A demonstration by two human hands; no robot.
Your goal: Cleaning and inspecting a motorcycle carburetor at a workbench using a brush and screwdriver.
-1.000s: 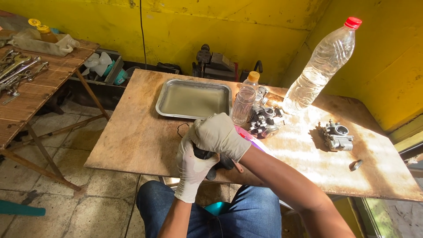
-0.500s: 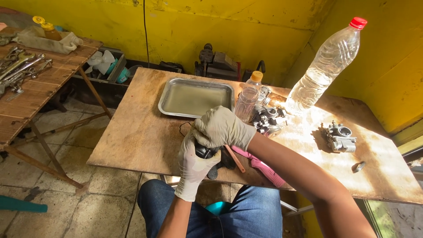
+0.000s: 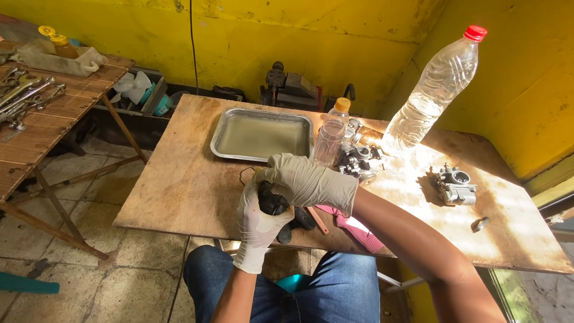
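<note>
Item in hand: a small dark part point(image 3: 272, 200), black and greasy, held over the near edge of the board table point(image 3: 179, 179), just above the person's lap. Left hand point(image 3: 258, 224) — gloved, fingers curled up around the part from below, gripping it. Right hand point(image 3: 311, 182) — gloved, closed down over the top of the part and covering most of it, so its exact shape cannot be told. Step, as judged: both hands working the part between them, a twisting or prying hold; the next move would call for a firm grip below while the upper hand turns or pulls, kept over the table so nothing drops. Just beside the hands: a thin wooden-handled tool point(image 3: 315, 220), a pink rag point(image 3: 359, 230) under the right forearm, another dark piece point(image 3: 296, 224) at the edge. Beyond: a metal tray point(image 3: 262, 135) of murky liquid, a small bottle point(image 3: 332, 131) with orange cap, a cluster of metal parts point(image 3: 360, 160), a large bottle point(image 3: 433, 90) standing tilted, red-capped. Well apart to the right: a carburettor point(image 3: 454, 185) and a small ring point(image 3: 479, 224). Left, on a separate bench point(image 3: 54, 119) — wrenches point(image 3: 21, 96). Nothing stands between the hands and the tray; the small bottle and parts crowd the right.
</note>
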